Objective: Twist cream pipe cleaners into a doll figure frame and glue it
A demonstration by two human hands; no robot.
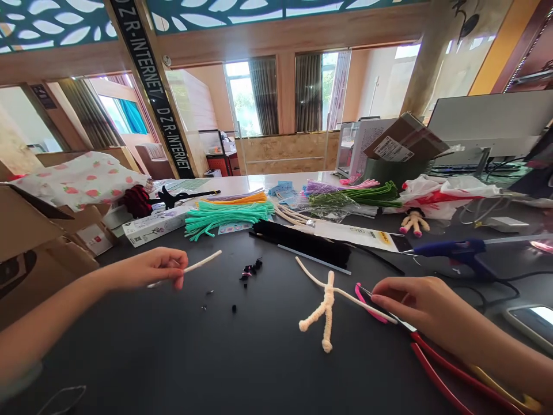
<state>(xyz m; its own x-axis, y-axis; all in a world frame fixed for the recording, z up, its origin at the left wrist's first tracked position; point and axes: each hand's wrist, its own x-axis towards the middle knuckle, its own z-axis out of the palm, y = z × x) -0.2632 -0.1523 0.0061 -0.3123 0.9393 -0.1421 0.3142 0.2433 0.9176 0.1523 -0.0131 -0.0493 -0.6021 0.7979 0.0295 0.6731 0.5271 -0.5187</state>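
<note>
My left hand (151,268) pinches a short cream pipe cleaner (203,262), held just above the black table (173,357). A cream pipe-cleaner stick figure (326,305) lies on the table in front of me. My right hand (415,302) rests to its right, fingers curled on the red-handled pliers (436,357), whose tip touches one arm of the figure. A pink pipe cleaner (367,302) lies under that hand. Small black scraps (250,271) sit between my hands.
Bundles of teal (224,219), green (363,196), orange and purple pipe cleaners and a black bundle (302,242) lie farther back. A blue glue gun (458,253), a small doll (413,222), a phone (531,323), cardboard boxes (34,242) and plastic bags ring the table.
</note>
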